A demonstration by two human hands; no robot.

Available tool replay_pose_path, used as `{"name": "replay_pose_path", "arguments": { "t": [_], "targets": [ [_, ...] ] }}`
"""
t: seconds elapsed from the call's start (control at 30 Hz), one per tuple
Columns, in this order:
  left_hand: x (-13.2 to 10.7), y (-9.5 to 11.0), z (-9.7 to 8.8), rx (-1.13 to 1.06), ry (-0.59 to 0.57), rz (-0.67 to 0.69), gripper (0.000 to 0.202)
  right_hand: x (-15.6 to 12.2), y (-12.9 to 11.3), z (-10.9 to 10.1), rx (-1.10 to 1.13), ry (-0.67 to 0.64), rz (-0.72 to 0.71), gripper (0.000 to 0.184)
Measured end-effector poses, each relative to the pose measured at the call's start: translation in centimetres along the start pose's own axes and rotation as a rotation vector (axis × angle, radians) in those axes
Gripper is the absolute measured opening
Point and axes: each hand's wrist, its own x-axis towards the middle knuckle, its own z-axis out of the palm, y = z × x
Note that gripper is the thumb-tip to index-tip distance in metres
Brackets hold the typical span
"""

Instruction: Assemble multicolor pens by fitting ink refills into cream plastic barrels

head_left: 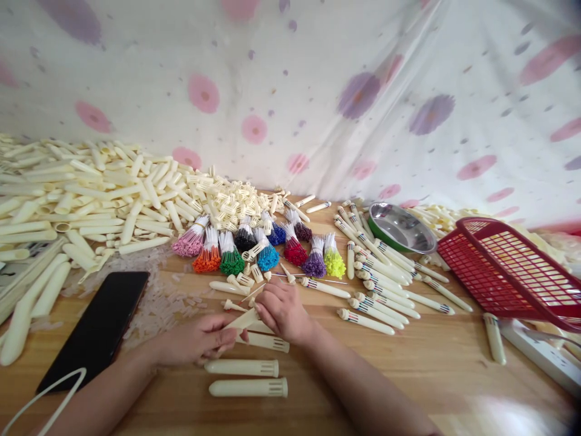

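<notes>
My left hand [204, 339] is closed around a cream plastic pen barrel [244, 321], which slants up to the right. The fingers of my right hand [284, 310] are bent around the barrel's upper end and hide it. Below my hands lie two cream barrels with slotted ends, a nearer one [247, 388] and another barrel [240, 367] just above it. A further slotted barrel [265, 341] sits partly under my hands. Just beyond my fingers are loose slotted cream inserts [245, 279] and a small cream pointed tip [287, 274].
Bundles of coloured refills, such as a green bundle [231, 261], stand behind. Cream barrels [91, 188] are heaped at left, near a black phone [97, 330]. Assembled multicolour pens [381, 290], a metal bowl [402, 227], a red basket [512, 266] and a power strip [544, 357] are right.
</notes>
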Motion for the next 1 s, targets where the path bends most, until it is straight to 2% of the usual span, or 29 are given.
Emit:
{"name": "replay_pose_path", "arguments": {
  "t": [0.07,0.13,0.2,0.27,0.33,0.47,0.57,0.67,0.8,0.83,0.9,0.97,1.0],
  "targets": [
    [-0.2,-0.3,0.0,-0.164,-0.082,-0.058,0.052,-0.1,0.1,0.0,-0.007,0.011,0.031,0.039],
    [-0.3,-0.6,0.1,-0.132,-0.048,-0.038,0.052,0.0,0.1,0.1,-0.006,0.010,0.070,0.039],
    [-0.2,-0.9,0.4,0.083,0.090,0.042,0.046,0.1,0.0,0.3,-0.019,-0.002,0.105,0.039],
    [-0.2,-1.1,0.6,0.367,0.277,0.157,0.037,0.3,-0.2,0.5,-0.049,-0.030,0.182,0.038],
    [0.0,-1.2,0.9,0.597,0.380,0.208,0.034,0.5,-0.6,0.6,-0.071,-0.071,0.302,0.035],
    [0.3,-1.1,1.8,0.879,0.415,0.122,0.035,0.8,-1.1,0.5,-0.048,-0.175,0.531,0.027],
    [0.6,-1.0,2.7,0.985,0.429,0.032,0.034,0.7,-1.2,0.2,-0.021,-0.254,0.589,0.030],
    [0.8,-1.1,3.1,1.050,0.459,-0.017,0.031,0.4,-1.2,-0.3,-0.033,-0.333,0.595,0.031],
    [0.5,-0.8,2.1,1.119,0.496,0.121,0.025,1.0,-0.4,-1.7,-0.021,-0.434,0.539,0.027],
    [0.3,-0.6,1.6,1.130,0.507,0.164,0.022,1.4,0.0,-2.0,-0.024,-0.415,0.524,0.023],
    [-0.1,-0.2,0.9,1.146,0.520,0.218,0.018,2.5,1.1,-2.4,-0.076,-0.298,0.469,0.012],
    [-0.4,0.0,0.4,1.155,0.510,0.236,0.012,3.8,2.5,-2.3,-0.180,-0.189,0.337,0.017],
    [-0.5,0.1,0.3,1.155,0.501,0.242,0.010,4.4,3.2,-1.9,-0.224,-0.178,0.258,0.023]
  ]
}}
